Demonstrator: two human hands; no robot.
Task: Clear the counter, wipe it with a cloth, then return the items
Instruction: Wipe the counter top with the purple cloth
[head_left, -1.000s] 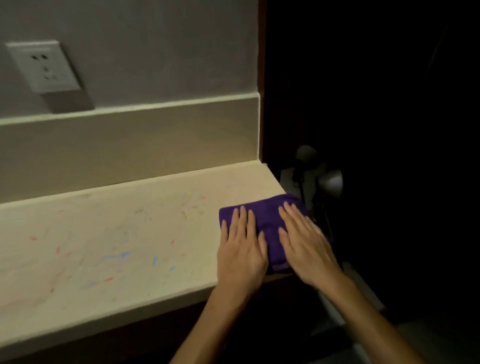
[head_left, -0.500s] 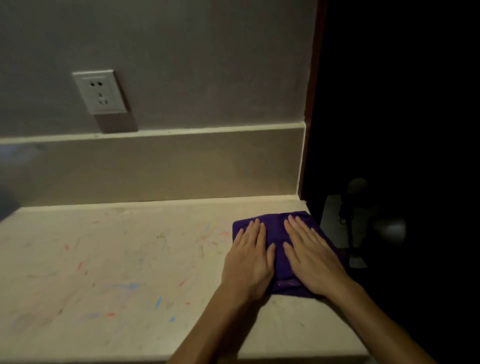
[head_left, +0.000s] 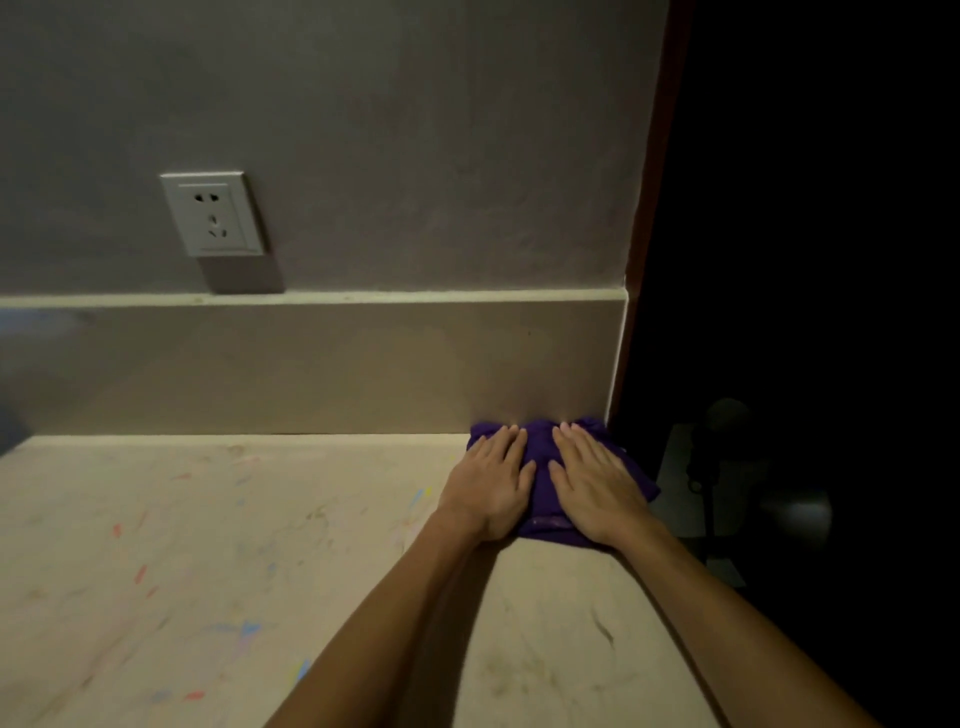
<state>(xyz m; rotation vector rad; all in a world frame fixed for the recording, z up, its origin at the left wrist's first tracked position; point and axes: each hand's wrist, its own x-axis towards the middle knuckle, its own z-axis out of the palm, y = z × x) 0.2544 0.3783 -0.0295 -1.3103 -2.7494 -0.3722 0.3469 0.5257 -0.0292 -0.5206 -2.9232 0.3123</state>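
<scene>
Dim grey wall carries one socket (head_left: 212, 214) at 10 o'clock. Bare worktop (head_left: 218, 545) is mid-wipe. Left hand (head_left: 491, 478) and right hand (head_left: 597, 480), both flat with no closed grip, press one cloth (head_left: 540, 470) into the 2 o'clock corner; next, probably drag it back.

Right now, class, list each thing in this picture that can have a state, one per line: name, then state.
purple cloth: bunched, flat on the counter, pushed against the backsplash at the far right corner.
left hand: open, palm down on the cloth.
right hand: open, palm down on the cloth.
counter: cleared of items, streaked with coloured marks.
wall socket: nothing plugged in.
</scene>
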